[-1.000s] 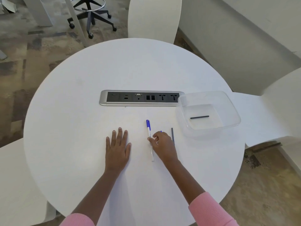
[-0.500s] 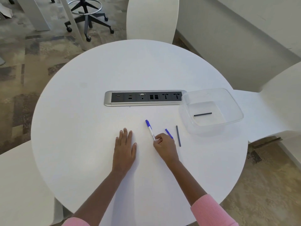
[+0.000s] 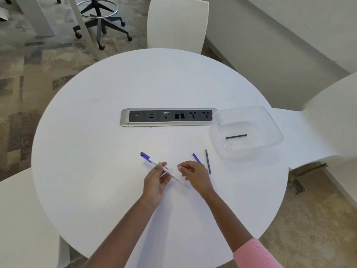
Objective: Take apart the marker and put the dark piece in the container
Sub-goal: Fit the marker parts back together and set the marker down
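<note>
Left hand (image 3: 156, 176), flat on the counter (image 3: 96, 151) a moment ago, now pinches the marker (image 3: 161, 167) mid-barrel, lifted; right hand (image 3: 194, 174) loosely curled at its tail (pull-apart starting), container (image 3: 270, 120) well right.

head-worn view, facing forward and down, round table (image 3: 96, 132) close below
</note>
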Motion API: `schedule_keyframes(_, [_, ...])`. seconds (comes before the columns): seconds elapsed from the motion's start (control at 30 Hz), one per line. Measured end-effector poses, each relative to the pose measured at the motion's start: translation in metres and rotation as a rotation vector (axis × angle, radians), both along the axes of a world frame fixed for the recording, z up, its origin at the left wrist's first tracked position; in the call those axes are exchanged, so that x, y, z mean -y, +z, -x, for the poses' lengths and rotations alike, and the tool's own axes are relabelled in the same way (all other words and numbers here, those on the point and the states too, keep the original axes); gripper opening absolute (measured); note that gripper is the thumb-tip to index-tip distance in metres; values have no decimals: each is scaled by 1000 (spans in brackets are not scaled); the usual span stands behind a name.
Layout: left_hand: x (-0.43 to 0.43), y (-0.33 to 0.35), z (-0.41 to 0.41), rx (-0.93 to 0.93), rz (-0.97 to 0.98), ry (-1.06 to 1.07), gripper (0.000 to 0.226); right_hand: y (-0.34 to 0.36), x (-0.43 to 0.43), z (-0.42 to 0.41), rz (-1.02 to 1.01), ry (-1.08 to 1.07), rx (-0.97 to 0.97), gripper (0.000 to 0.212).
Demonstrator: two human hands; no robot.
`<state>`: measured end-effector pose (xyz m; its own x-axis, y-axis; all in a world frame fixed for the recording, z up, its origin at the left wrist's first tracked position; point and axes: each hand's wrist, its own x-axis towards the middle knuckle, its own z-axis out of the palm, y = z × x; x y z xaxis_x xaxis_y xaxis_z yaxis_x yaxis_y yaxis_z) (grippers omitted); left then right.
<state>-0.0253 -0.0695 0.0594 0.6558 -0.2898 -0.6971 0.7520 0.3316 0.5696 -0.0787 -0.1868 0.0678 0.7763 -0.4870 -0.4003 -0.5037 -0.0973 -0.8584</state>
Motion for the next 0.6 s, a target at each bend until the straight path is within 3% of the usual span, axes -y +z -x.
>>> schedule_keyframes(0.2, [-1,5,-8,-177,177,260,16,-9,34,18,444,-161,-97,16])
schedule_keyframes(0.6, [4,14,-5,-234,237,330,14,-13,50,22,555,-83,-282,25])
